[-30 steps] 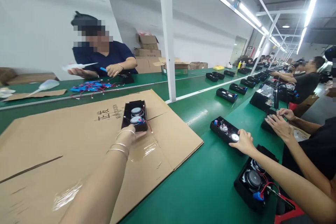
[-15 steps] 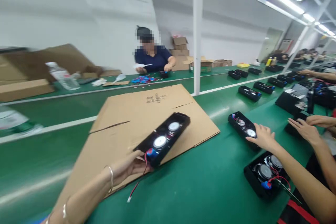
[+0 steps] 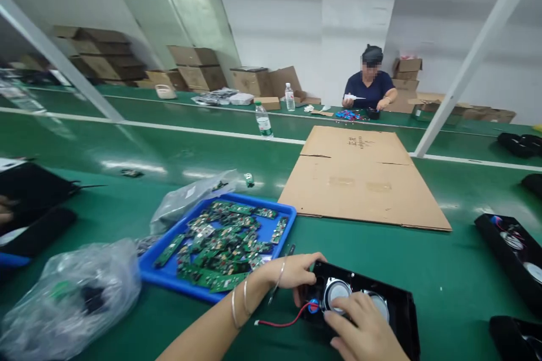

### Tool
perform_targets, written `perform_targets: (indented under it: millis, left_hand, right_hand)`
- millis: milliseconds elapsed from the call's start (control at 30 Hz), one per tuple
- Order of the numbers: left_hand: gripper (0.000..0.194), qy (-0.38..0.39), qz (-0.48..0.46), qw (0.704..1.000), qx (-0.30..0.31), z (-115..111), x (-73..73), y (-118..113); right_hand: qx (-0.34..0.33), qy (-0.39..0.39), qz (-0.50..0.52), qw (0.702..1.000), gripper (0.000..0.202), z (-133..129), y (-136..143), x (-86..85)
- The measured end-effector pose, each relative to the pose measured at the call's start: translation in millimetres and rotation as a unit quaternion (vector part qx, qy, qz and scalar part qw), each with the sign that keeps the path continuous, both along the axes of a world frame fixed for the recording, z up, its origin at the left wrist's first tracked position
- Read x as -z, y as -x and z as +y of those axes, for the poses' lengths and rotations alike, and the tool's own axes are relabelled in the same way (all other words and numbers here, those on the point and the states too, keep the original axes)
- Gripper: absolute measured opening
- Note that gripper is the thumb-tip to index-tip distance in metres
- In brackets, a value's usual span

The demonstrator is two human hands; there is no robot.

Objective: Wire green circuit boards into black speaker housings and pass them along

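A black speaker housing (image 3: 398,299) with two round speakers lies on the green table (image 3: 440,271) in front of me. My left hand (image 3: 300,273) grips its left end, the thumb on the rim and fingers down the side. My right hand (image 3: 359,324) is over the speakers, its fingers spread and touching the left speaker (image 3: 336,289). A blue part (image 3: 313,306) sits inside near my left hand. From it a red and black cable (image 3: 283,325) runs out to the left, ending in a white plug.
A blue tray (image 3: 146,268) of green circuit boards (image 3: 220,242) stands left, beside plastic bags (image 3: 80,293). A cardboard sheet (image 3: 359,180) lies ahead. More black housings (image 3: 514,254) are at right. A person (image 3: 368,82) sits across the line.
The view has swung left, bringing in the tray. The housing has gone from above the cardboard down to the table close to me. My right hand has come onto it.
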State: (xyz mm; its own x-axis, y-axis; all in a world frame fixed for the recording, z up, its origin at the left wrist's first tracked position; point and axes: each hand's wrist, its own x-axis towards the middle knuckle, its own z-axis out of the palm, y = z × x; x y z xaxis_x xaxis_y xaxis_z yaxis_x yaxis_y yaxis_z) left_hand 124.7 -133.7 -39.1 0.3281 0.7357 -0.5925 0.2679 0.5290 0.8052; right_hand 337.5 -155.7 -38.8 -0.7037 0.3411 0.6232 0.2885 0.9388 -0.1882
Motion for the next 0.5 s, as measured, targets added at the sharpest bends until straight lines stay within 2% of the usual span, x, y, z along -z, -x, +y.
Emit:
perform_targets:
  millis: [133,200,267,333,367,433,500]
  left_hand:
    - [0.036,-0.007,0.047,0.999,-0.001,3.4,6.3,4.3]
    - [0.027,-0.014,0.091,0.995,-0.026,17.9,3.8,19.7]
    - [0.026,-0.040,0.162,0.982,-0.084,42.1,-2.6,48.5]
    - [0.030,-0.084,0.262,0.946,-0.172,71.7,-10.1,86.9]
    - [0.032,-0.102,0.312,0.921,-0.208,86.4,-12.8,107.1]
    - [0.032,-0.127,0.399,0.871,-0.257,111.8,-14.1,143.8]
    - [0.034,-0.149,0.464,0.829,-0.276,129.2,-9.7,170.5]
  right_hand:
    - [-0.004,-0.054,0.019,0.998,0.023,-9.4,58.4,24.3]
    - [0.003,-0.057,0.026,0.998,0.021,-11.4,74.7,32.0]
    - [-0.015,-0.015,0.050,0.998,0.021,-10.9,81.0,34.6]
    - [-0.047,0.096,0.101,0.989,0.019,-8.0,78.1,31.5]
    - [-0.058,0.170,0.130,0.975,0.017,-6.0,74.1,28.2]
    - [-0.053,0.321,0.190,0.926,0.010,-1.6,63.5,20.8]
    - [-0.030,0.445,0.259,0.857,0.006,2.1,53.5,15.1]
